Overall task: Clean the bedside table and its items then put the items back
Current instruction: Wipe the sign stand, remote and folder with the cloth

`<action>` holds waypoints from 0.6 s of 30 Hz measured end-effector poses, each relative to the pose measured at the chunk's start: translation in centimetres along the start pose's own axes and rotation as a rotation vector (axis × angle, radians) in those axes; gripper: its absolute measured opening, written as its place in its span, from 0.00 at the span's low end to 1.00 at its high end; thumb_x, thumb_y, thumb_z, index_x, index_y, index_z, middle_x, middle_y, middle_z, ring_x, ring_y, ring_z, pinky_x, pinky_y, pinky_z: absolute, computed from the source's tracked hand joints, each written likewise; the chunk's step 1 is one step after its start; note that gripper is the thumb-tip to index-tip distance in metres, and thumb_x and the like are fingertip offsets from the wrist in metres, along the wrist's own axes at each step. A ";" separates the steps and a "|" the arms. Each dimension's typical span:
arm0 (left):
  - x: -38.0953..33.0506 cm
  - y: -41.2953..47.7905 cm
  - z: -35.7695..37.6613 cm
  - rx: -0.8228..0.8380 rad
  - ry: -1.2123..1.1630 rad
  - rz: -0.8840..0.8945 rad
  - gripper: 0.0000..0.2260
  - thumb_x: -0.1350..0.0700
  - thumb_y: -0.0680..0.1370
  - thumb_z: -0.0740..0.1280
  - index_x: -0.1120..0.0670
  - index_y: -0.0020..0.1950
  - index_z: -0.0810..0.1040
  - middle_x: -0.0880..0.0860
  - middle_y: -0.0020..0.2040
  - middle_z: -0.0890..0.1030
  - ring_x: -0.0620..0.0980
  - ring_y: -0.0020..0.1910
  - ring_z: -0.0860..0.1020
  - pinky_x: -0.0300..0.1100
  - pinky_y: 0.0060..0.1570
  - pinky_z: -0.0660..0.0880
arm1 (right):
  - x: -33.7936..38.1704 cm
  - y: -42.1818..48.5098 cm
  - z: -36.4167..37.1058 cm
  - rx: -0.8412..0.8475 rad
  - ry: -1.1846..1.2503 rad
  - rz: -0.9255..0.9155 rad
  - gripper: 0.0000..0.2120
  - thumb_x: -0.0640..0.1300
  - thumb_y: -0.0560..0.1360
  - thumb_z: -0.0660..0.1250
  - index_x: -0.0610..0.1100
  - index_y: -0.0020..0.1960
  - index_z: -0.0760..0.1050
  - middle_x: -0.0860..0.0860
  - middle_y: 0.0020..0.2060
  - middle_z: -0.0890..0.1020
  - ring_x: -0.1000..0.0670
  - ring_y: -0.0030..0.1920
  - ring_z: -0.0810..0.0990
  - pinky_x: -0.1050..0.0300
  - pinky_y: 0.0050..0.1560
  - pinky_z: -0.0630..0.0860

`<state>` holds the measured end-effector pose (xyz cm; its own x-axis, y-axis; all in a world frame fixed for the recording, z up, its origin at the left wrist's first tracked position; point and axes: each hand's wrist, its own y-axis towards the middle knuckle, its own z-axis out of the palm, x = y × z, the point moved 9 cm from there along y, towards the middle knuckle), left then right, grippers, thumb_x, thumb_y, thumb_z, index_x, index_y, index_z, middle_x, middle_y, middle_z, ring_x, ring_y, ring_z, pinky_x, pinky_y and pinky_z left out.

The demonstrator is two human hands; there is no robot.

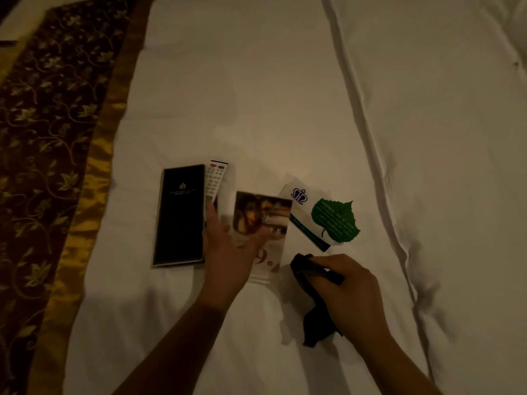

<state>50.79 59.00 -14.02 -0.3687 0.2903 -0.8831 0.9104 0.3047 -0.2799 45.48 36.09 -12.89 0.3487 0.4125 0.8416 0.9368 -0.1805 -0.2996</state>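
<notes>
Several bedside items lie on the white bed sheet [256,95]. A black folder [179,215] is at the left, with a white remote control [215,179] leaning beside its right edge. A photo leaflet [263,220] lies in the middle, and my left hand [228,246] rests flat on its lower left part, fingers spread. Right of it lie a white card with a crown logo [298,195] and a green leaf-shaped card [336,220]. My right hand [345,286] is closed around a dark cloth [313,323] just below those cards.
A brown floral bed runner with a gold border [51,155] runs along the left side of the bed. Folds in the white duvet [399,195] run down the right side.
</notes>
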 end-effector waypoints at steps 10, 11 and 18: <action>4.7 2.9 -12.9 -0.412 0.585 -0.104 0.31 0.49 0.75 0.73 0.57 0.74 0.68 0.65 0.67 0.70 0.67 0.65 0.68 0.61 0.65 0.68 | 0.1 0.4 0.8 0.033 0.025 -0.013 0.15 0.43 0.69 0.74 0.65 0.42 0.82 0.64 0.41 0.83 0.63 0.44 0.79 0.65 0.47 0.73; 6.0 4.1 -13.4 -0.362 0.570 -0.210 0.34 0.44 0.75 0.71 0.57 0.76 0.65 0.66 0.70 0.68 0.67 0.67 0.67 0.61 0.67 0.67 | 0.1 0.4 1.1 0.047 0.013 -0.013 0.16 0.43 0.69 0.75 0.66 0.42 0.81 0.63 0.41 0.83 0.64 0.44 0.79 0.66 0.46 0.72; 8.6 9.0 -11.8 -0.086 0.223 -0.366 0.28 0.41 0.72 0.74 0.62 0.62 0.79 0.61 0.56 0.83 0.59 0.51 0.82 0.50 0.52 0.79 | 0.2 0.0 2.6 0.098 -0.019 0.002 0.21 0.43 0.69 0.74 0.73 0.38 0.78 0.69 0.43 0.80 0.66 0.45 0.78 0.72 0.42 0.71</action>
<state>53.53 74.92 -19.73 -0.7041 0.3347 -0.6263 0.6967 0.4958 -0.5184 45.65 38.54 -13.89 0.3503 0.4288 0.8327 0.9340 -0.0936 -0.3447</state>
